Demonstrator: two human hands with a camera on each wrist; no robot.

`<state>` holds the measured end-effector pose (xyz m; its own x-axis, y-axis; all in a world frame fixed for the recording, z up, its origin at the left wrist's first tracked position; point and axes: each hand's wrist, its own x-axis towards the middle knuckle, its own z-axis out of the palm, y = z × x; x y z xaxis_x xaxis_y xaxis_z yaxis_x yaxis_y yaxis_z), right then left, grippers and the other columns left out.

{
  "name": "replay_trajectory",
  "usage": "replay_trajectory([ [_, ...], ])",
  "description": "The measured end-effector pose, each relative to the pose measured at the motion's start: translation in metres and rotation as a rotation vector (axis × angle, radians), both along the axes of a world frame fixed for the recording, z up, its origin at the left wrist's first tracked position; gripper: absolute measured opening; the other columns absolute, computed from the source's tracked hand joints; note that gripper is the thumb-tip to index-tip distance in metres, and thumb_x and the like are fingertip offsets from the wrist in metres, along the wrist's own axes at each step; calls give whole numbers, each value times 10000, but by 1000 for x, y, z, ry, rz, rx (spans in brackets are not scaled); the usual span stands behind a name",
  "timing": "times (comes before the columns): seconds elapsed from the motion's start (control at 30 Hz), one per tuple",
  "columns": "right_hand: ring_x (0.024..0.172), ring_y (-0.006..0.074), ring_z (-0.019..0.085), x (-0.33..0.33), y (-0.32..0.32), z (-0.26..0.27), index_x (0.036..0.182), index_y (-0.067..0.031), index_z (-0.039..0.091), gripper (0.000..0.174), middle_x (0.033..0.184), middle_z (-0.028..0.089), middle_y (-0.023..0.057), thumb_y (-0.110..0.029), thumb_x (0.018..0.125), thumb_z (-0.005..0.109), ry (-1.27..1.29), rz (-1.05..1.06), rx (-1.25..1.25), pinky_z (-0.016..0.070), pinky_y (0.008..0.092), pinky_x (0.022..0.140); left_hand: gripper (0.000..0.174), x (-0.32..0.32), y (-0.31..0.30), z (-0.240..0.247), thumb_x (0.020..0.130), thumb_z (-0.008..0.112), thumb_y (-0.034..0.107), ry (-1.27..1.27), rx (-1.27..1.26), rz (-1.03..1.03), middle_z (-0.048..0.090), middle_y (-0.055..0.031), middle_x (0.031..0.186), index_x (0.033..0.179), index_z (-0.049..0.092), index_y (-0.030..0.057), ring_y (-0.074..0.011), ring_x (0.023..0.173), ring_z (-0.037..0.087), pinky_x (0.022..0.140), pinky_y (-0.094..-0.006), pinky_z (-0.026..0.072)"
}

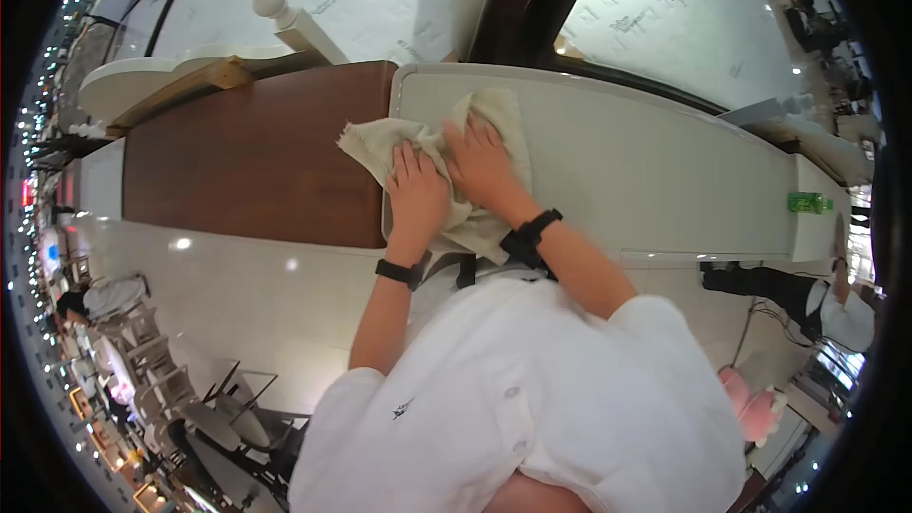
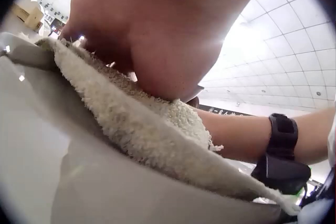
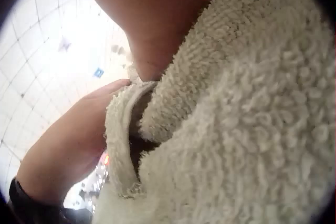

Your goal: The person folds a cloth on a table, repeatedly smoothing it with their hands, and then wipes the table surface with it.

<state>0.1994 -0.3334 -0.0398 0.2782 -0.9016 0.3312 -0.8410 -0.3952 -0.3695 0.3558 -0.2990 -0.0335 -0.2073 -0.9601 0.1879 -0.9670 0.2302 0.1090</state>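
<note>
A cream terry towel lies bunched on the pale surface, with its left corner over the seam onto the brown wooden surface. My left hand presses on the towel's left part, fingers extended forward. Just to the right, my right hand rests on the towel with its fingers stretched out. In the left wrist view, the towel forms a thick fold under the left hand. Loops of the towel fill much of the right wrist view and hide the right fingertips.
A dark curved post and a white turned post stand beyond the far edge. At the far right sits a green packet. Chairs stand at lower left, and another person is at the right.
</note>
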Motion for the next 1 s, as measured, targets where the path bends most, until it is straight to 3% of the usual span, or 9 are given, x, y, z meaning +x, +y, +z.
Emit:
replay_trajectory([
  [0.17, 1395, 449, 407, -59, 28, 12, 1437, -40, 483, 605, 1357, 552, 317, -399, 960, 579, 192, -382, 78, 284, 567, 1151, 679, -42, -42, 17, 903, 625, 361, 68, 91, -115, 366, -361, 1508, 1420, 459, -47, -533, 1430, 306, 1091, -667, 315],
  [0.37, 1414, 482, 361, -171, 87, -9, 1486, -44, 442, 685, 1423, 492, 326, -518, 993, 494, 261, -911, 176, 242, 583, 1165, 746, -125, -12, 11, 892, 616, 454, 84, 135, -481, 356, -374, 1512, 1456, 469, -11, -569, 1422, 282, 1091, -687, 273],
  [0.47, 1425, 507, 331, -216, 93, -17, 1495, -42, 428, 699, 1453, 458, 338, -532, 1000, 474, 267, -1012, 144, 227, 608, 1161, 722, -150, -4, 24, 895, 613, 453, 120, 238, -603, 347, -376, 1521, 1451, 487, 9, -567, 1429, 274, 1065, -692, 304],
  [0.57, 1429, 522, 317, -231, 72, -12, 1502, -30, 412, 715, 1470, 432, 350, -534, 998, 468, 244, -1043, 237, 213, 627, 1159, 697, -166, -11, 28, 914, 598, 446, 108, 247, -552, 355, -326, 1548, 1466, 481, 37, -502, 1466, 272, 1054, -703, 325],
  [0.67, 1425, 535, 314, -228, 36, -20, 1494, -11, 421, 721, 1452, 443, 365, -533, 997, 456, 282, -994, 156, 209, 634, 1160, 666, -164, -35, 6, 944, 564, 437, 176, 203, -331, 379, -256, 1563, 1479, 468, 51, -414, 1490, 293, 1064, -720, 322],
  [0.77, 1397, 542, 347, -198, -4, -20, 1480, 0, 441, 718, 1420, 472, 368, -529, 994, 451, 314, -853, 83, 220, 653, 1145, 632, -139, -61, 7, 977, 515, 433, 50, 106, -142, 398, -190, 1572, 1479, 462, 53, -354, 1486, 330, 1077, -733, 312],
  [0.87, 1361, 542, 388, -148, -25, -16, 1458, -3, 480, 711, 1375, 505, 365, -531, 981, 467, 175, -636, 0, 230, 677, 1121, 593, -96, -81, 15, 995, 483, 443, -4, 165, 39, 409, -180, 1568, 1450, 496, 64, -370, 1469, 356, 1071, -736, 315],
  [0.93, 1340, 522, 421, -111, -25, -18, 1443, -11, 505, 689, 1357, 525, 342, -513, 971, 488, 186, -495, -49, 247, 669, 1115, 535, -58, -81, 11, 1005, 470, 453, -55, 92, 124, 486, -161, 1506, 1383, 554, 84, -368, 1406, 438, 1025, -725, 362],
  [1.0, 1360, 512, 404, -79, -16, -13, 1432, -23, 524, 658, 1353, 530, 331, -480, 958, 519, 150, -298, -21, 259, 638, 1130, 486, -32, -79, 35, 997, 494, 451, -104, 269, 238, 559, -156, 1420, 1311, 595, 95, -390, 1322, 508, 943, -705, 422],
])
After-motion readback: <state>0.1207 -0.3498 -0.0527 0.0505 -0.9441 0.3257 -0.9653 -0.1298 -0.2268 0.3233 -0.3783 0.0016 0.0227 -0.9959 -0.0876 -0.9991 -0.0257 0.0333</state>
